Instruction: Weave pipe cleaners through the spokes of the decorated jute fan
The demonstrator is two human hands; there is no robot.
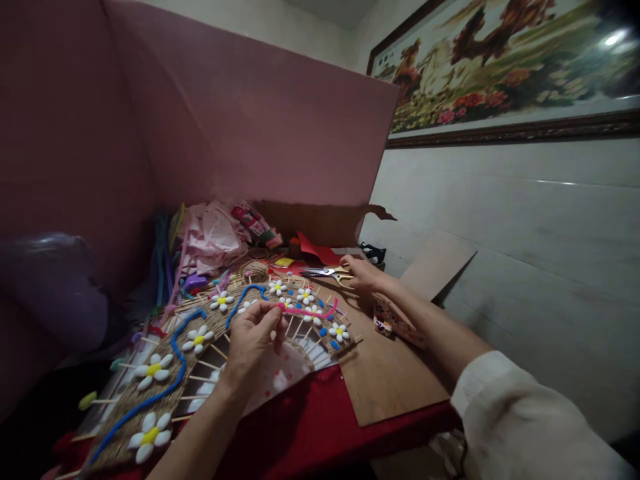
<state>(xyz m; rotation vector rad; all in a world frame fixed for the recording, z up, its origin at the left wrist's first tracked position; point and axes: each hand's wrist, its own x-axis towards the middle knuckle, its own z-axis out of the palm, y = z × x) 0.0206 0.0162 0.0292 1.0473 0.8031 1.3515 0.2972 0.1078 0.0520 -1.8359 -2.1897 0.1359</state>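
Observation:
My left hand (257, 333) pinches one end of a bright pink pipe cleaner (313, 312), which stretches right and bends up at its far tip. Below it lies a fan-shaped piece of woven twine on wooden sticks (167, 350), decorated with white, yellow-centred flowers (153, 370) and a wavy blue pipe cleaner (181, 360). At the back right, my right hand (364, 273) has its fingers closed at the gold handles of a pair of scissors (325, 272). The blades point left, above the fan's upper edge.
A brown board (385, 380) lies on the red tablecloth (300, 427), right of the fan. Pink crumpled fabric (213, 230), a twine roll (255, 270) and red paper (317, 250) crowd the back. A pink panel (260, 120) stands behind, beside the tiled wall (525, 220).

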